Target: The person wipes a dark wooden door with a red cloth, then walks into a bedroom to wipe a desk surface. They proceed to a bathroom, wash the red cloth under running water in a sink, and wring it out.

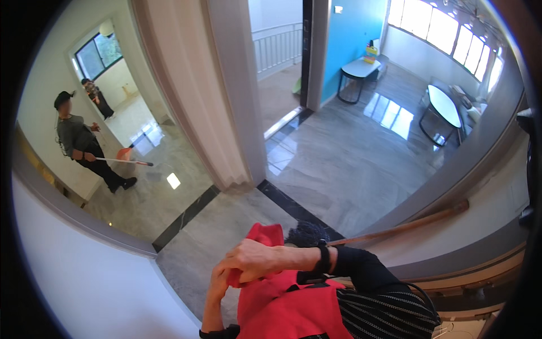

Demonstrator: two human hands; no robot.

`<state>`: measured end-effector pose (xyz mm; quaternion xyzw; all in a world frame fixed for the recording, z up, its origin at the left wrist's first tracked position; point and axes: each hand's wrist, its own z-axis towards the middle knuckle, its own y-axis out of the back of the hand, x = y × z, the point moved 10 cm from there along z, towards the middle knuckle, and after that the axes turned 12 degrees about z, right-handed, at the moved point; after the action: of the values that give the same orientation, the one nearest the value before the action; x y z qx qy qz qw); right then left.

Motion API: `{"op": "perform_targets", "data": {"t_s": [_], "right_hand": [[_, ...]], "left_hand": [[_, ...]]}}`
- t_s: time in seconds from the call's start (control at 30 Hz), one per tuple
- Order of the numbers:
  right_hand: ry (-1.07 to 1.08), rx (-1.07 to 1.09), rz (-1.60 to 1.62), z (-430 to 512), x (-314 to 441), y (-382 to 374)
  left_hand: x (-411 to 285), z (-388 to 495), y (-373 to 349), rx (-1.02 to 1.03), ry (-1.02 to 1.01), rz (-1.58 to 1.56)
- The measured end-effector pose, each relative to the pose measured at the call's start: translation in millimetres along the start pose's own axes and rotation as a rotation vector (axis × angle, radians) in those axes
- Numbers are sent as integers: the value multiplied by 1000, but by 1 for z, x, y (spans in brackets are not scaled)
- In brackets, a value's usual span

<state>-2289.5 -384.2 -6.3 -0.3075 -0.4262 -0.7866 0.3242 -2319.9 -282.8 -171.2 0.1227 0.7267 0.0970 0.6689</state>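
Both my hands are together in front of my chest, gripping a bunched red cloth (267, 232). My right hand (254, 257) lies across the top, with a black band on its wrist. Partly hidden beneath it, my left hand (219, 274) holds the cloth from the left side. Some of the cloth sticks out above the knuckles and some hangs below them. I wear a red apron (288, 307) over a striped dark garment. Just past my right wrist is a dark stringy mop head (308, 233), and a wooden pole (398, 229) slants from there towards the right wall.
Black threshold strips (186, 218) cross the glossy tile floor at two doorways. Through the left one, a person (80, 135) holds a long-handled tool (123, 160) near an orange dustpan (124, 154); another person (98, 99) stands farther back. White-topped tables (360, 68) stand in the right room.
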Motion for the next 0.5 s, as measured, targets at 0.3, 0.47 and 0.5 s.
{"op": "perform_targets", "data": {"t_s": [0.3,0.47,0.5], "right_hand": [[293,159,-350,-6,-16,-52],[40,120,-505,-10,-40,-30],[-97,149,-547,-14,-53,-25]], "left_hand": [[11,37,-107,351,-10,-167],[10,31,-115,388,45,-294],[11,31,-113,383,60,-327]]}}
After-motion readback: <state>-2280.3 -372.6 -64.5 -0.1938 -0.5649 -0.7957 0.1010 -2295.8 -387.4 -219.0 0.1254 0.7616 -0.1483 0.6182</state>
